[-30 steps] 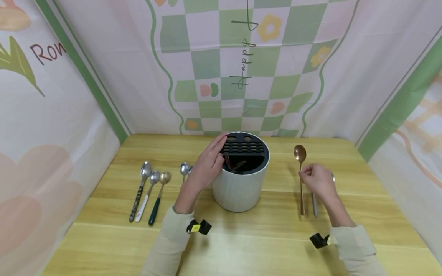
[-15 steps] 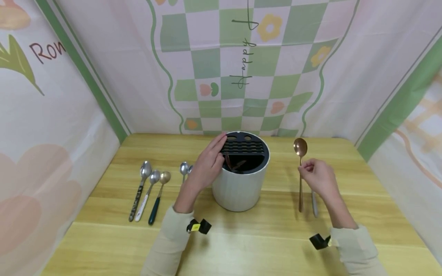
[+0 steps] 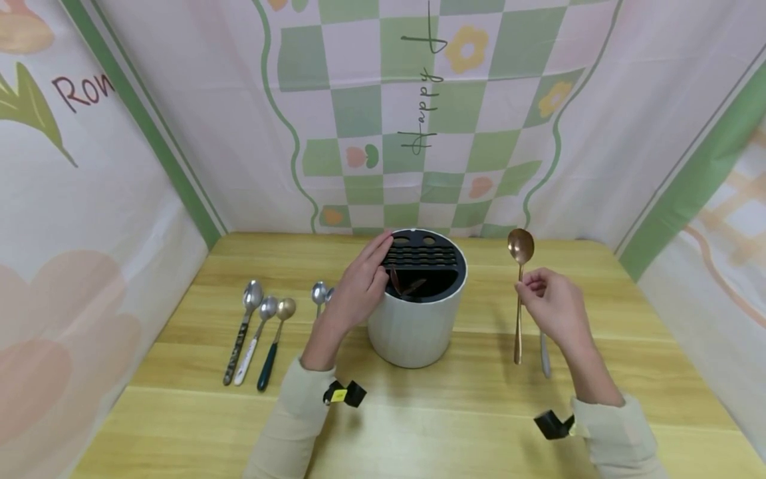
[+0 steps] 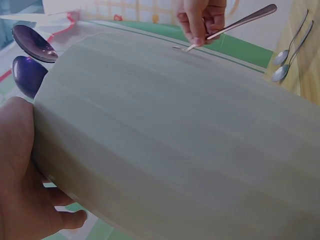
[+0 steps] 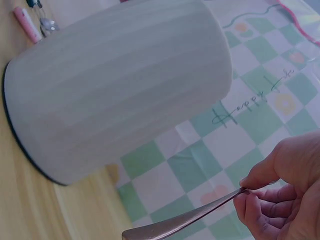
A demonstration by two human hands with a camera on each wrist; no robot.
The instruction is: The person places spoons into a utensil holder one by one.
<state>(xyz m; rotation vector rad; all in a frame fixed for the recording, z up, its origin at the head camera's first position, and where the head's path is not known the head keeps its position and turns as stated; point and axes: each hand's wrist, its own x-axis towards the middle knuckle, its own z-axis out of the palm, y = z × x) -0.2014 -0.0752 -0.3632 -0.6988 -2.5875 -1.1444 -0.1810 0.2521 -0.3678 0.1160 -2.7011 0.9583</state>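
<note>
My right hand (image 3: 558,307) pinches a copper-coloured spoon (image 3: 520,246) by its handle, bowl up, to the right of the white ribbed container (image 3: 413,336). In the right wrist view the thumb and fingertips of that hand (image 5: 280,192) hold the spoon's handle (image 5: 190,216). My left hand (image 3: 358,286) rests against the container's left rim, its fingers fairly straight. Two dark spoon bowls (image 4: 33,43) stick up from the container in the left wrist view, near the left hand (image 4: 25,185). The container's black top (image 3: 426,237) has holes, slots and a larger opening.
Three spoons lie on the left of the wooden table (image 3: 383,426): one with a patterned handle (image 3: 236,352), one white-handled (image 3: 247,359), one green-handled (image 3: 267,366). Other spoons (image 3: 319,293) are partly hidden behind the left hand. A grey handle (image 3: 545,356) lies beneath the right hand.
My right hand has lifted the copper-coloured spoon off the table, moving it upward and slightly away. The left hand and the container have stayed in place.
</note>
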